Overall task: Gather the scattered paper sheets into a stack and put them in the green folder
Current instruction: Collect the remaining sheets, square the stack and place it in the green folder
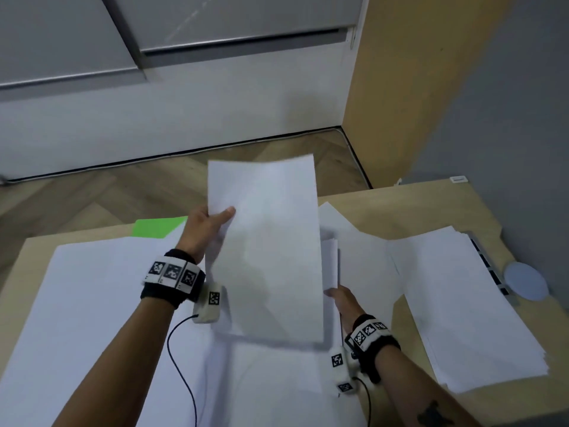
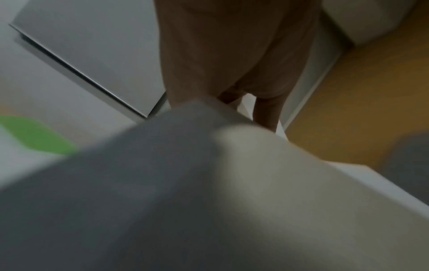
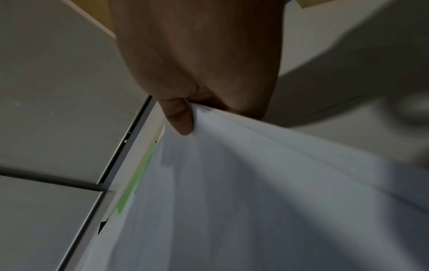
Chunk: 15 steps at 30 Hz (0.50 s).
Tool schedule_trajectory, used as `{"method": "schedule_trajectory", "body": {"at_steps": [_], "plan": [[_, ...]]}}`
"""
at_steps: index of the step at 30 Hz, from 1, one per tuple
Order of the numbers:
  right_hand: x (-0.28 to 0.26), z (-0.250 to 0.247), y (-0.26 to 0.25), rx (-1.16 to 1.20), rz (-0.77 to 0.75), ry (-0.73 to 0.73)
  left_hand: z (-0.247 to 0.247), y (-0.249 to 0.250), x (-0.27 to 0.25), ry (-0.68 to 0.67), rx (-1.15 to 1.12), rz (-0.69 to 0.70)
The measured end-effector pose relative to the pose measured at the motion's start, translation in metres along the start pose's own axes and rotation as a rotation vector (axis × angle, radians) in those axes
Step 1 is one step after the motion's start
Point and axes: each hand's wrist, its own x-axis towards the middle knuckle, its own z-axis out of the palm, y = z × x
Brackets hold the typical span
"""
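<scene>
Evidently both hands pinch, left hand (image 1: pixel 207 223), right hand (image 1: pixel 342 298) (blurred), paper sheets (image 1: pixel 268 248).

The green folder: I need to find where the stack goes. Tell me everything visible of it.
The green folder shows only as a bright green, flat corner at the table's far left edge. White paper sheets lie over its near side and hide the rest. Neither hand touches it. Whether it is open or closed cannot be told.

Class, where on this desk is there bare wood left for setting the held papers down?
Bare light wooden desk shows only along its far right edge, behind the right pile of white sheets. Left and centre lie crowded under loose white sheets, half-covering the green folder.
</scene>
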Motion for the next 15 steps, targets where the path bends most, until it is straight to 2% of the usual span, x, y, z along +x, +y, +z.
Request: {"method": "schedule_trajectory", "body": {"at_steps": [6,7,11,15], "plan": [[0.008,0.0,0.011,0.138,0.042,0.004,0.009,-0.103,0.003,-0.097,0.375,-0.241],[0.006,0.0,0.01,0.157,0.065,-0.035,0.014,-0.115,0.0,-0.106,0.406,-0.279],[0.003,0.002,0.006,0.139,0.041,-0.088,0.032,-0.149,-0.008,-0.136,0.48,-0.378],[0.005,0.007,0.012,0.026,-0.089,-0.071,0.053,-0.163,-0.013,-0.176,0.435,-0.437]]}}
